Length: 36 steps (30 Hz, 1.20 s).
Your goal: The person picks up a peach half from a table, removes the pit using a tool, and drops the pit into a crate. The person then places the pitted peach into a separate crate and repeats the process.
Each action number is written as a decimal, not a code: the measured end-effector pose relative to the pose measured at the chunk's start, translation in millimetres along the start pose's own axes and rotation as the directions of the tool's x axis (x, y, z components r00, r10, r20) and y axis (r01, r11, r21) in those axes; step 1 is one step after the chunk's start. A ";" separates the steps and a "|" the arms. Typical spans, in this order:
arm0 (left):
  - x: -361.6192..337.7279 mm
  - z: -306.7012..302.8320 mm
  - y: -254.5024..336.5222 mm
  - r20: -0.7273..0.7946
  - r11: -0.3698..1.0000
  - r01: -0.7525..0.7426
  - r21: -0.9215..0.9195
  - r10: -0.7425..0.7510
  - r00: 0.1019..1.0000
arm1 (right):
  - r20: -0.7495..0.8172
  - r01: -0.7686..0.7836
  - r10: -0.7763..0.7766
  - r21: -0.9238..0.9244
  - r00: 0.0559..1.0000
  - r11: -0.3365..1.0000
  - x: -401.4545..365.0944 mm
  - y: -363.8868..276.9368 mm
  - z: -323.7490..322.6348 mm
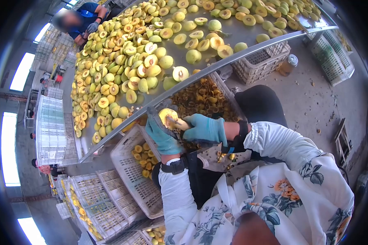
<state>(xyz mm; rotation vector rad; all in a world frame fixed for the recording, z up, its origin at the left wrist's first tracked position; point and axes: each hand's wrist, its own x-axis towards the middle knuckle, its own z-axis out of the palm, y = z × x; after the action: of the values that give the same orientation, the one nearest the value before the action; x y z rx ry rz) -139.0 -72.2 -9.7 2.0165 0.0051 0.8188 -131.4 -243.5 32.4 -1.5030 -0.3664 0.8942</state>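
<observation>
My left hand [164, 132], in a teal and grey glove, grips a yellow peach half [167, 116] with its cut face showing. Close beside it, my right hand [206, 129], in a similar glove, is closed around a short, pale-handled pitting tool [181, 124]. The tool's tip meets the fruit, so its working end is hidden. Both hands are just off the near edge of a metal table [167, 77]. Yellow-green peach halves [131, 73], several with brown pits, are heaped on that table. Under my hands, a crate [225, 92] holds dark orange-brown pieces.
A pale plastic crate [124, 161] with fruit halves stands by my left forearm. More stacked crates [106, 200] are at lower left. Under the table are another crate [261, 61] and a jar of amber liquid [288, 65]. A co-worker [84, 20] is at the table's far end.
</observation>
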 end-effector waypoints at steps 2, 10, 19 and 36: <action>-1.5 0.0 -5.6 -0.027 0.998 0.049 -0.046 -0.050 0.998 | 0.167 -0.152 0.104 0.305 0.980 0.940 -1.1 -3.8 -5.2; 6.7 -2.2 41.1 0.373 0.424 0.549 -0.720 -0.430 0.822 | 0.098 0.009 -0.031 0.220 0.995 0.975 7.9 10.5 -0.6; 3.6 1.9 40.7 0.273 0.456 0.516 -0.725 -0.498 0.823 | 0.249 -0.170 0.106 0.253 0.963 0.952 14.0 11.4 -12.6; 8.2 -21.2 26.3 0.090 0.965 0.242 -0.099 -0.233 0.968 | 0.022 0.112 -0.139 -0.717 0.990 0.688 2.8 24.9 -7.3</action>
<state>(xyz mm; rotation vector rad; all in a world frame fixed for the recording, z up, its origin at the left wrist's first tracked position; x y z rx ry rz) -152.3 -68.5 22.2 1.8984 0.1521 0.5760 -131.4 -250.7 7.3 -2.1796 -0.8616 0.6273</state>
